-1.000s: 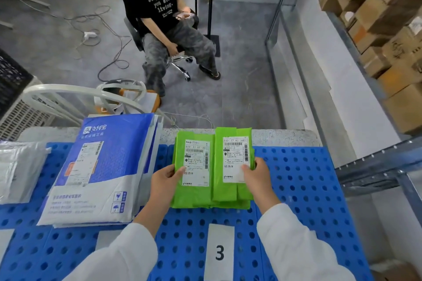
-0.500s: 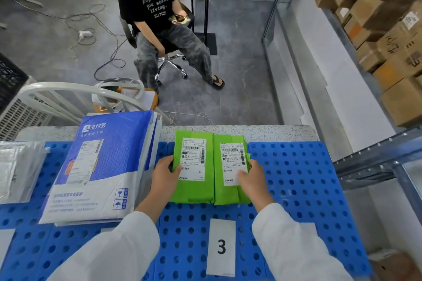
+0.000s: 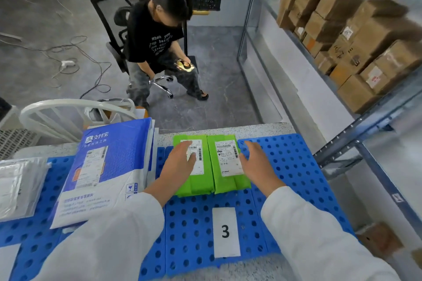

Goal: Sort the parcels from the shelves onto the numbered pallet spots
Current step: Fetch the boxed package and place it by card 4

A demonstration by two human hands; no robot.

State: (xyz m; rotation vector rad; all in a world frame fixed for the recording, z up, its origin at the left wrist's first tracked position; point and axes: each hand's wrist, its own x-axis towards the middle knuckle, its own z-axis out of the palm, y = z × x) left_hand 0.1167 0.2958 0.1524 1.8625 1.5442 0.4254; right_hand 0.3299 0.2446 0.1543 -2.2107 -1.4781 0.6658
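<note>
Two green parcels lie flat side by side on the blue pallet [image 3: 292, 166], above the white card marked 3 [image 3: 226, 231]. My left hand [image 3: 178, 164] lies over the left green parcel [image 3: 201, 180] with straight fingers, covering part of its label. My right hand [image 3: 257, 162] is at the right edge of the right green parcel [image 3: 225, 162], fingers extended and loose, holding nothing. Both parcels show white shipping labels.
A stack of blue-and-white mailers [image 3: 109, 166] lies left of the green parcels, and a clear plastic bag [image 3: 18, 185] at far left. A metal shelf [image 3: 365, 125] with cardboard boxes [image 3: 356, 41] stands on the right. A seated person [image 3: 159, 43] and a white chair [image 3: 68, 112] are beyond the pallet.
Both hands have let go of the parcels' sides. The left hand has moved onto the left parcel's top and the right hand has opened at the right edge. The view has tilted up.
</note>
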